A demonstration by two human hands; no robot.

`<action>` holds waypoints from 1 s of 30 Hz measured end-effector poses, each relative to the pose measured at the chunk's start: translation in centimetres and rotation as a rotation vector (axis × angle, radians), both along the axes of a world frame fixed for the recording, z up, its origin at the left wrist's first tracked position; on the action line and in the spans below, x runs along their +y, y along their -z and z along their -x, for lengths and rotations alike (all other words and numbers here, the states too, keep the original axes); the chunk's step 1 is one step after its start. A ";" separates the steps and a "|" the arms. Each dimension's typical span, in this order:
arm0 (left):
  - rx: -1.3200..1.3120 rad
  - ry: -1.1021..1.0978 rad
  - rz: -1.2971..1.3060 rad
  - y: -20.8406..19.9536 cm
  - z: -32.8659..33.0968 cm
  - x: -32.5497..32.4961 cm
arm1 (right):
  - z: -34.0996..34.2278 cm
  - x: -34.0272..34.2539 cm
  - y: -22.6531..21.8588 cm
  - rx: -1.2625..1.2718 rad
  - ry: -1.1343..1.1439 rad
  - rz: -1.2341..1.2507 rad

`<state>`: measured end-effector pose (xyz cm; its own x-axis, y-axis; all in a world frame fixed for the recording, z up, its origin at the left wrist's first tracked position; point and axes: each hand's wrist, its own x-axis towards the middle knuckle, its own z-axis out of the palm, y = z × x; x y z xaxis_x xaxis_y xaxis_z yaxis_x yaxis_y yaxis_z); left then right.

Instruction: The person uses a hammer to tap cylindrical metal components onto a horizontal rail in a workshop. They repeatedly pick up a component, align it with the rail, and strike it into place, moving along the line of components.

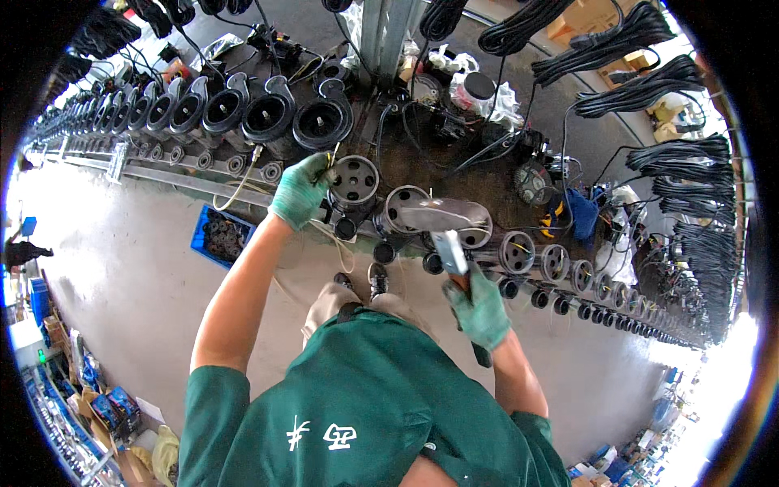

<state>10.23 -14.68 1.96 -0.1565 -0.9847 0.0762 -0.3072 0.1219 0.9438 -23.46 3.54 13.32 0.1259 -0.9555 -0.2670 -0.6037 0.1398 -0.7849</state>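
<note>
My left hand (300, 191), in a pale green glove, is closed at the edge of the bench. A thin, light-coloured piece shows at its fingertips, too small to name. Beside those fingers stands a grey round housing (355, 180) with several holes in its face, and just beyond is a black round pump-like housing (320, 123) with a curved spout. In my right hand (480, 312), also gloved, is a hammer (449, 252), its metal head pointing up toward the bench. A shiny, blurred metal piece (446, 215) lies over grey round housings just past the hammer head.
Black housings (223, 108) line the bench to the left, and grey ringed housings (554, 263) run right. Bundled black cables (625, 85) hang above. A blue bin (221, 237) of small parts sits on the floor at left. A blue cloth (582, 215) lies at right.
</note>
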 end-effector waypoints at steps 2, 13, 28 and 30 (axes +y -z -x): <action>-0.035 0.016 -0.019 -0.3 -1.0 -0.3 | -2.7 -2.4 1.3 0.018 -0.056 0.036; 0.028 0.116 -0.053 0.7 -1.2 -1.1 | -11.8 -7.4 0.7 0.325 -0.006 0.131; 0.033 0.222 0.016 1.5 -2.1 -3.1 | -15.8 -7.0 -1.7 0.282 0.227 0.132; 0.051 0.230 -0.021 1.6 -2.3 -3.3 | -15.2 -7.1 0.3 0.313 0.172 0.062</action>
<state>12.49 -18.01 0.33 -0.3738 -0.9249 0.0700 -0.2253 0.1637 0.9604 -8.23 -3.56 12.99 -0.1169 -0.9712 -0.2077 -0.7879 0.2180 -0.5759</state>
